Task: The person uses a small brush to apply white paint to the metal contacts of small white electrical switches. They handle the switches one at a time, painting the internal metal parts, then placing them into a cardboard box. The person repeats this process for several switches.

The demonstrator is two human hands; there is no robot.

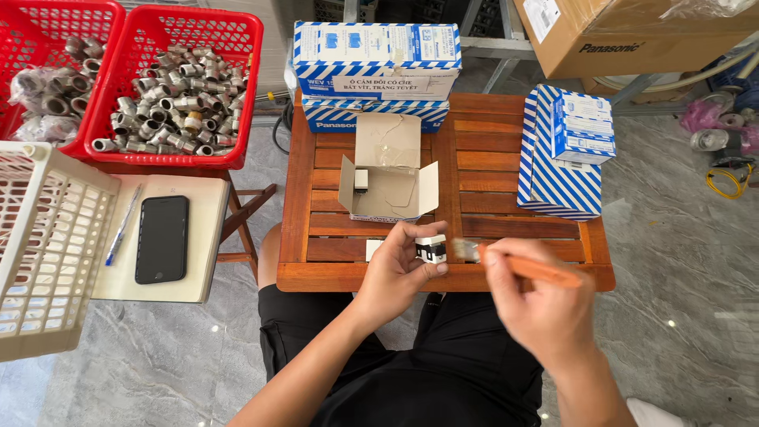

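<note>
Here, left hand (399,265) curls over near counter (506,158) edge, grip closed on small white-black part (431,248); right hand (538,296), blurred, grip pinching orange-handled tool (538,270).

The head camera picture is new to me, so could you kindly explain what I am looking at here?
There is no machine: a person wears a camera on the head, so you look down at their own two hands over a small wooden table. The left hand holds a small black and white part. The right hand holds an orange-handled tool, blurred, its tip next to that part. On the table lie an opened cardboard box and blue-and-white striped boxes. To the left, red baskets hold metal fittings, and a black phone and a pen rest on a notebook.
</note>
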